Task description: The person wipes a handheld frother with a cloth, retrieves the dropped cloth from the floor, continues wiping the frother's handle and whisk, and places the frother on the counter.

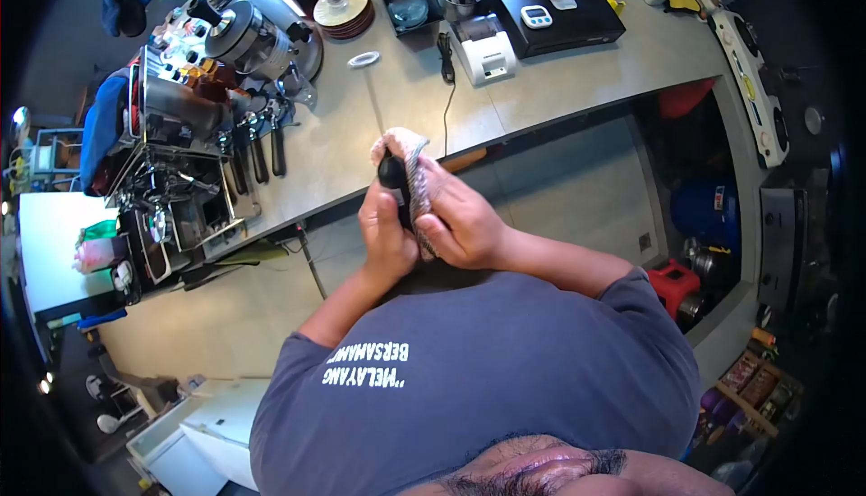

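A black object (393, 174) with a rounded end is held upright in front of my chest, near the counter's front edge; its lower part is hidden, and I cannot tell what it is. My left hand (388, 236) is wrapped round its left side, with the thumb lying along it. On the other side, my right hand (462, 218) grips a light, patterned cloth (410, 142), pressed against the black object. The cloth's upper part folds over behind the rounded end. Both hands are close together at the lower end.
The counter (338, 126) runs across ahead. Portafilters (257, 149) and a coffee machine (171, 104) stand left, near a grinder (248, 41). Stacked saucers (345, 18), a white printer (487, 50) and a black box (559, 27) are farther back. A cable (447, 99) hangs over the edge.
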